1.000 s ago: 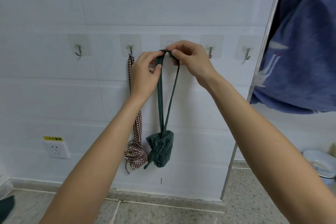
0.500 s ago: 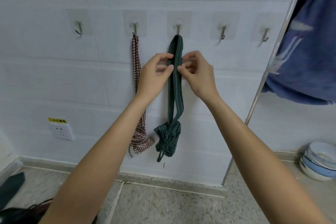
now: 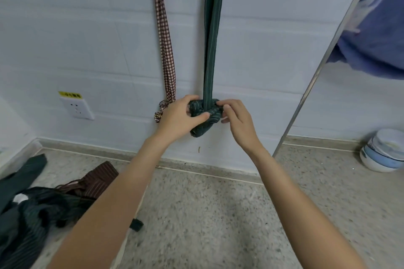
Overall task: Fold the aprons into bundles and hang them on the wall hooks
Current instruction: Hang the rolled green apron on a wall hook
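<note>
A dark green striped apron bundle [image 3: 204,119] hangs by its long strap [image 3: 211,35] from a hook above the frame's top edge. My left hand [image 3: 179,119] grips the bundle's left side, thumb across its front. My right hand [image 3: 237,119] pinches its right side with curled fingers. Beside it on the left hangs a red checked apron; its strap [image 3: 164,35] shows fully, while its bundle [image 3: 161,109] is mostly hidden behind my left hand. More aprons lie in a heap on the floor: dark green striped ones [image 3: 26,214] and a brown striped one [image 3: 96,179].
A wall socket [image 3: 76,108] sits low on the white tiled wall. A slanted metal pole [image 3: 323,59] stands to the right, with blue cloth [image 3: 376,33] hanging behind it. Stacked bowls [image 3: 383,150] rest on the speckled floor at the right.
Both hands slid down the green strap from near the hook to the bundle and took hold of it. The view has tilted downward, so the hooks have left the frame.
</note>
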{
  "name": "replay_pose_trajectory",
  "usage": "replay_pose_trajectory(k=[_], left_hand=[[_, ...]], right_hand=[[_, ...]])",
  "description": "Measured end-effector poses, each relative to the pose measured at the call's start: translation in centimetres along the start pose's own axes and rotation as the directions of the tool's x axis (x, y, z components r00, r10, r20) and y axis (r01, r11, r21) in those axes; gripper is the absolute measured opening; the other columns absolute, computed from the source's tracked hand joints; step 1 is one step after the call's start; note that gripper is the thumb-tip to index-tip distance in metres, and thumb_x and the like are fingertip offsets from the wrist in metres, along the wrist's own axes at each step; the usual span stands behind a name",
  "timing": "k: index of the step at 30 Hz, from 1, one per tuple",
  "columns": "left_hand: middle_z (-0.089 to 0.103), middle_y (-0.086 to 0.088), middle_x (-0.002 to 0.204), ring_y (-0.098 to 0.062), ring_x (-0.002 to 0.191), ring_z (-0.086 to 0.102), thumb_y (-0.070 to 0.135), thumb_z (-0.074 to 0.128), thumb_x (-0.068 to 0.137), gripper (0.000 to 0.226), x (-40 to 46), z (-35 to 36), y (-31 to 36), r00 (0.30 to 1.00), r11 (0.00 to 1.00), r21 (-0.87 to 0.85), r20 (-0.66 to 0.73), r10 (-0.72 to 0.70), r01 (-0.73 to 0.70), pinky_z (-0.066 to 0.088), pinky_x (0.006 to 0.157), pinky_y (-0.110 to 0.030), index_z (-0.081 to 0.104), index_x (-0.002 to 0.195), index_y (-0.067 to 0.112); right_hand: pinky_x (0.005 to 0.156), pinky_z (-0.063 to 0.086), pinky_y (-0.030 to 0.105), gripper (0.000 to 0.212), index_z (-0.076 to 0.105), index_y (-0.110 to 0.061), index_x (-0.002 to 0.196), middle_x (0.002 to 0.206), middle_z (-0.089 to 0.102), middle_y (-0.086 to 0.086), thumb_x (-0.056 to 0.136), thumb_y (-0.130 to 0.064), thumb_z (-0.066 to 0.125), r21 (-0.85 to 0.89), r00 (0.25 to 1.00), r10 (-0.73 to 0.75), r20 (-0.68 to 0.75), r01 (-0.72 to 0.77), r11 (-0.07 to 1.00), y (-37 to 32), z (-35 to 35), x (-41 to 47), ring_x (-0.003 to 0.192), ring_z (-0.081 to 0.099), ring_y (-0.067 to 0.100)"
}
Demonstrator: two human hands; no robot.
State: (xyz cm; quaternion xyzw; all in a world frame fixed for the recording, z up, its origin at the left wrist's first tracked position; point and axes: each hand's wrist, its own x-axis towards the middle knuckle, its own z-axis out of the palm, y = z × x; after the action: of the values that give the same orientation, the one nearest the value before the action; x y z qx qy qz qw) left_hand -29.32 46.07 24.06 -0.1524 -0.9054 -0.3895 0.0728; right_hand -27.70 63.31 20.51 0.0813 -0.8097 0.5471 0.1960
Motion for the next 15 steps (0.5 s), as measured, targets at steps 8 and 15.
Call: replay_pose_trajectory(k=[8, 15], left_hand=[[0.059, 0.01, 0.104, 0.008, 0.087, 0.06, 0.001, 0.059, 0.087, 0.04, 0.6, 0.8, -1.8, 0.987, 0.867, -0.487, 0.157, -0.029, 0.103, 0.049, 0.075, -0.009, 0.053, 0.124, 0.017], [0.065, -0.003, 0.107, 0.0, 0.087, 0.064, 0.002, 0.049, 0.093, 0.037, 2.4, 3.3, -3.3, 0.991, 0.85, -0.51, 0.091, -0.102, 0.134, 0.05, 0.076, -0.012, 0.054, 0.128, 0.015]], right_hand=[[0.091, 0.045, 0.024, 0.025, 0.06, -0.025, 0.107, 0.123, 0.043, -0.003, 0.085, -0.017, 0.067, -0.038, 0.99, -0.104, 0.091, 0.108, 0.993, 0.4, -1.5, 0.2, 0.112, 0.051, 0.014], [0.071, 0.042, 0.028, 0.022, 0.056, -0.021, 0.102, 0.095, 0.055, -0.004, 0.083, -0.025, 0.066, -0.331, 0.997, -0.08, -0.007, 0.073, 0.941, 1.3, 0.7, 1.7, 0.082, 0.052, 0.013]])
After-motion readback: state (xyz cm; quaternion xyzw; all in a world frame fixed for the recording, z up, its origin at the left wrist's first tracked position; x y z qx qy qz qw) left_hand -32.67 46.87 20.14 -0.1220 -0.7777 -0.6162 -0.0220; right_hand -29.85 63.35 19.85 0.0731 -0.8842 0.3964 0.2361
